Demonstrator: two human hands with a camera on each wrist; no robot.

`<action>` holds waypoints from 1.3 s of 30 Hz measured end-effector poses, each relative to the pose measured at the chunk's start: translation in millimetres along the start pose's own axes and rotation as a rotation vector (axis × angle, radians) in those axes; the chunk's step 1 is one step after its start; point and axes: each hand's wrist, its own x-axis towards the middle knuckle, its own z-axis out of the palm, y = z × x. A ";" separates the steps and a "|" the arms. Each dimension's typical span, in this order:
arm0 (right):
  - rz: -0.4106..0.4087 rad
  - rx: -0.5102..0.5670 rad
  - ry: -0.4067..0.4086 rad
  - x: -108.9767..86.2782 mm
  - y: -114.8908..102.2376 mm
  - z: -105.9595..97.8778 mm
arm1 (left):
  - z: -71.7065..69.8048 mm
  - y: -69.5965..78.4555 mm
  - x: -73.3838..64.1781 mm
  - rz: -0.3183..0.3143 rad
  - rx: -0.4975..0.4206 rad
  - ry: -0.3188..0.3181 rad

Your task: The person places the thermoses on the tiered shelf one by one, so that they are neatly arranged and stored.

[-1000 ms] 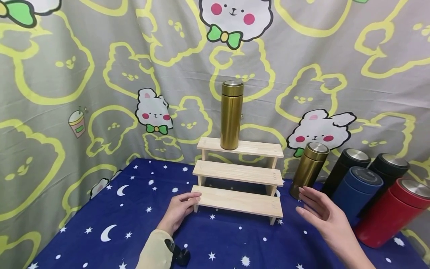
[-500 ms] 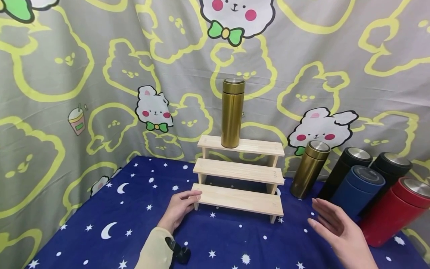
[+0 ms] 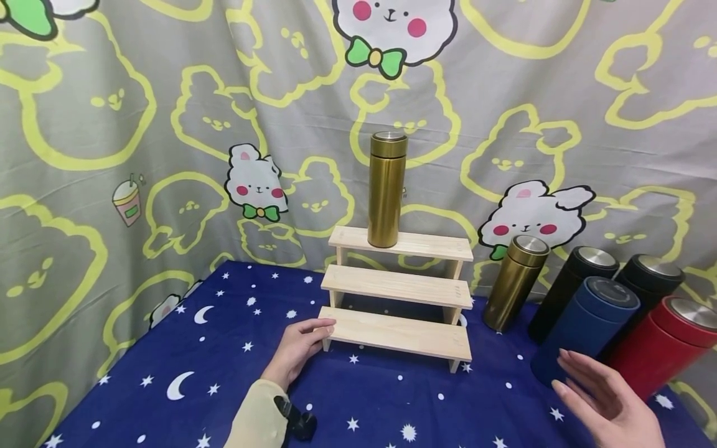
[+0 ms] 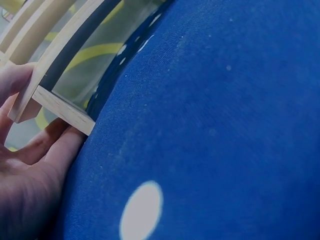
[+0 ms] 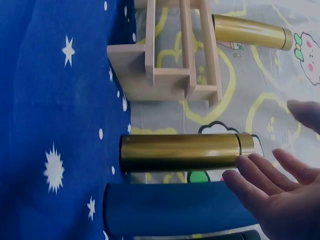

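A three-step wooden display stand (image 3: 398, 333) stands on the cloth. My left hand (image 3: 295, 350) holds the left end of its lowest step; in the left wrist view the thumb lies at the board (image 4: 35, 95) and other fingers are by the leg. On the top step a gold thermos (image 3: 386, 202) stands upright, left of the middle. My right hand (image 3: 613, 404), fingers extended and thumb apart, is in front of the blue thermos (image 3: 594, 323) and the red thermos (image 3: 655, 361). It grips nothing; whether it touches the blue one I cannot tell.
Another gold thermos (image 3: 514, 286) stands right of the stand. Behind the blue one are two black thermoses, one nearer (image 3: 568, 292) and one farther right. A dark blue cloth (image 3: 224, 379) with moons and stars covers the table. A patterned curtain (image 3: 313, 124) hangs close behind.
My right hand has moved right and toward me, away from the gold thermos to in front of the blue and red ones. The left hand and the stand have stayed put.
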 end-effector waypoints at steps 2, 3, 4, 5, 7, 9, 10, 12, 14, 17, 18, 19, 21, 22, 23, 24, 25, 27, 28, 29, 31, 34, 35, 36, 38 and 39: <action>0.015 -0.002 0.075 0.5 1.5 -2.5 | 0.6 -0.2 0.1 -0.002 0.004 -0.002; 0.028 -0.006 0.108 1.0 2.2 -4.5 | 0.9 -0.3 0.3 -0.004 0.007 -0.004; 0.038 0.004 0.147 1.8 2.7 -6.3 | 1.2 -0.5 0.7 -0.005 0.010 -0.008; 0.054 0.010 0.180 2.6 3.5 -8.3 | 1.6 -0.1 1.0 -0.007 0.010 -0.011; 0.094 0.037 0.235 5.0 5.1 -11.3 | 2.1 0.7 1.9 -0.009 0.017 -0.016; 0.162 0.081 0.276 7.0 8.3 -13.5 | 2.4 2.1 2.8 -0.010 0.022 -0.018; 0.191 0.085 0.280 7.9 10.1 -14.3 | 2.4 2.5 3.4 -0.010 0.027 -0.019; 0.249 0.063 0.265 9.4 14.3 -16.4 | 2.8 3.8 4.3 -0.005 0.035 -0.026; 0.281 0.006 0.223 11.0 18.9 -18.8 | 3.1 4.9 4.8 -0.007 0.034 -0.035; 0.285 -0.050 0.171 14.4 23.2 -19.6 | 2.8 5.2 4.1 -0.014 0.039 -0.037; 0.284 -0.042 0.163 15.9 24.0 -19.0 | 2.5 5.1 3.7 -0.018 0.039 -0.033; 0.282 -0.032 0.148 17.8 24.1 -18.2 | 2.2 4.6 3.6 -0.017 0.041 -0.030; 0.289 0.005 0.131 21.1 23.4 -16.2 | 1.9 4.1 3.4 -0.018 0.040 -0.023; 0.293 0.021 0.122 22.7 23.0 -15.7 | 2.2 4.2 3.3 -0.017 0.038 -0.021; 0.298 0.034 0.110 24.3 22.0 -15.5 | 2.6 4.0 3.7 -0.015 0.035 -0.021; 0.303 0.047 0.100 25.6 21.1 -15.7 | 3.1 3.6 4.5 -0.009 0.032 -0.024; 0.311 0.056 0.091 27.0 20.2 -16.2 | 3.8 3.6 5.0 -0.006 0.028 -0.030; 0.322 0.079 0.079 28.9 18.0 -16.4 | 5.3 4.4 5.9 -0.004 0.018 -0.039; 0.332 0.080 0.071 30.0 16.9 -16.5 | 5.8 4.8 6.3 -0.003 0.016 -0.043; 0.343 0.078 0.063 31.0 15.6 -16.3 | 6.1 5.1 6.5 -0.002 0.016 -0.046; 0.349 0.065 0.034 32.8 13.8 -15.7 | 5.5 6.1 6.1 -0.002 0.018 -0.049; 0.339 0.024 -0.043 34.9 13.0 -13.6 | 2.2 6.3 4.4 -0.010 0.033 -0.030; 0.335 0.016 -0.068 35.4 13.0 -12.5 | 0.9 6.1 3.7 -0.015 0.037 -0.024; 0.329 0.012 -0.093 36.0 13.5 -11.6 | -0.3 5.9 3.1 -0.018 0.040 -0.018; 0.314 0.018 -0.124 36.8 14.9 -9.8 | -1.7 5.3 2.4 -0.022 0.044 -0.010; 0.312 0.019 -0.122 37.4 15.4 -9.4 | -1.8 5.0 2.6 -0.023 0.043 -0.010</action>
